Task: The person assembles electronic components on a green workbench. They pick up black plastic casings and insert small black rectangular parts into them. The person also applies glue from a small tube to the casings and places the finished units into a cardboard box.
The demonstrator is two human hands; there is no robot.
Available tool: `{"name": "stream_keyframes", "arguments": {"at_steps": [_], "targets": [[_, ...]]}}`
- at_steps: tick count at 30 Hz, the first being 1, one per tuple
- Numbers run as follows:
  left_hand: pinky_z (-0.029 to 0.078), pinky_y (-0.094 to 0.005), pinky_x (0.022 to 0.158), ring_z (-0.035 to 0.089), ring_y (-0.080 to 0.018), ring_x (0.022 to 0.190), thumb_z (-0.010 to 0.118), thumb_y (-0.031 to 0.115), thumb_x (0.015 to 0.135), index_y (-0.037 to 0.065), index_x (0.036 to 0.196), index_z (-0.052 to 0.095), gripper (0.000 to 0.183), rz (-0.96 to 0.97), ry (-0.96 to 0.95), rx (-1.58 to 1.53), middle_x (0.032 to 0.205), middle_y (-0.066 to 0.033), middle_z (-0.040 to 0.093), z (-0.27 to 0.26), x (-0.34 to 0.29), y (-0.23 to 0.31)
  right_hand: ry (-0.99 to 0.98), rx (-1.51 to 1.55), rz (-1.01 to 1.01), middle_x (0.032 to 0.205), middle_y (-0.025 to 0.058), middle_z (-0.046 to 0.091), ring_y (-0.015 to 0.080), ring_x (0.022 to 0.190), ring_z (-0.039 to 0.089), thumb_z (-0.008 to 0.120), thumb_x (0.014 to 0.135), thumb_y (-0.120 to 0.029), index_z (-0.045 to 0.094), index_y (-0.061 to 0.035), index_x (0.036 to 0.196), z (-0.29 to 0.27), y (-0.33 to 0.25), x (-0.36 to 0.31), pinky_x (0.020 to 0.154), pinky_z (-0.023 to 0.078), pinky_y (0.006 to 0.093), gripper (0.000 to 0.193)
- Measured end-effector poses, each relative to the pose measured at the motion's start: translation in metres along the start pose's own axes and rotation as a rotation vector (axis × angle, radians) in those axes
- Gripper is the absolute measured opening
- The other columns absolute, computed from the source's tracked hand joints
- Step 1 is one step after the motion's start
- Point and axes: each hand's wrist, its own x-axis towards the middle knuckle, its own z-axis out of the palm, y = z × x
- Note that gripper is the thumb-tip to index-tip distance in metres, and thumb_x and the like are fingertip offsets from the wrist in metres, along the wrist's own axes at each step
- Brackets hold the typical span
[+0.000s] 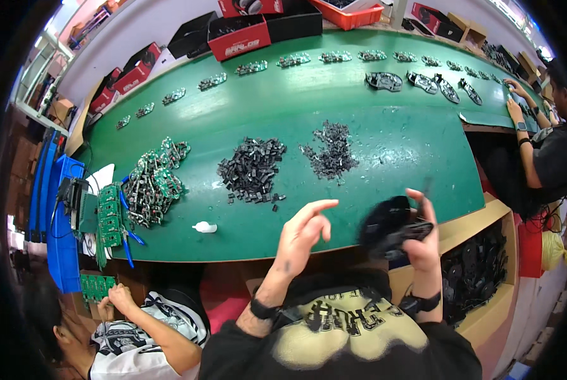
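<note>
My right hand grips a black plastic shell over the table's front edge; motion blurs it, and I cannot make out its inner parts. My left hand is raised to the left of the shell, index finger stretched out and the others loosely bent, with nothing seen in it. Beyond my hands lie a pile of small black plastic pieces and a looser pile of smaller black pieces. A small white bottle lies on its side left of my left hand.
Populated green circuit boards are heaped at the left, near blue-handled pliers. More boards line the green table, with black shells before them. A carton of black shells stands at right. Co-workers sit left and right.
</note>
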Motion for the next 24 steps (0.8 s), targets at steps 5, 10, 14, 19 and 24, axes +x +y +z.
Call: {"name": "stream_keyframes", "arguments": {"at_steps": [5, 10, 14, 19, 24], "targets": [[0.048, -0.0212, 0.067, 0.058, -0.0077, 0.075, 0.063, 0.037, 0.087, -0.003, 0.125, 0.05, 0.056, 0.156, 0.059, 0.095, 0.096, -0.0046, 0.064, -0.01, -0.027, 0.004, -0.162, -0.095, 0.22, 0.126, 0.0084, 0.047, 0.0163, 0.114, 0.048, 0.077, 0.063, -0.004, 0.034, -0.0003, 0.136, 0.06, 0.022, 0.016, 0.098, 0.039, 0.031, 0.085], [0.051, -0.025, 0.063, 0.059, -0.0103, 0.069, 0.055, 0.029, 0.094, -0.006, 0.118, 0.052, 0.042, 0.005, 0.184, -0.046, 0.089, -0.0064, 0.064, -0.019, -0.037, -0.006, 0.092, 0.072, 0.124, 0.119, 0.0099, 0.053, 0.0181, 0.106, 0.054, 0.068, 0.071, -0.004, 0.035, 0.0025, 0.135, 0.076, 0.051, 0.014, 0.095, 0.043, 0.0332, 0.072], [0.051, -0.0259, 0.068, 0.062, -0.0129, 0.073, 0.052, 0.022, 0.095, -0.008, 0.119, 0.052, 0.038, 0.055, 0.252, -0.007, 0.092, -0.0093, 0.066, -0.015, -0.042, -0.015, 0.188, 0.14, 0.052, 0.12, 0.0123, 0.053, 0.0219, 0.106, 0.056, 0.062, 0.078, -0.004, 0.034, 0.0022, 0.135, 0.078, 0.06, 0.007, 0.095, 0.045, 0.0371, 0.064], [0.05, -0.0286, 0.078, 0.064, -0.0177, 0.084, 0.052, 0.014, 0.093, -0.007, 0.121, 0.053, 0.035, 0.368, 0.439, 0.43, 0.099, -0.0143, 0.066, -0.023, -0.053, -0.024, 0.352, 0.25, 0.052, 0.115, 0.0106, 0.055, 0.0223, 0.103, 0.057, 0.054, 0.083, -0.011, 0.039, -0.0007, 0.13, 0.084, 0.057, 0.013, 0.089, 0.049, 0.0373, 0.051], [0.042, -0.0318, 0.096, 0.052, -0.0208, 0.111, 0.048, 0.004, 0.09, -0.009, 0.128, 0.044, 0.04, 0.269, 0.73, 0.203, 0.123, -0.0164, 0.052, -0.027, -0.076, -0.036, 0.287, 0.055, -0.106, 0.112, 0.012, 0.056, 0.0209, 0.1, 0.057, 0.06, 0.076, -0.015, 0.046, 0.0004, 0.123, 0.039, 0.05, 0.021, 0.088, 0.048, 0.0362, 0.052]]}}
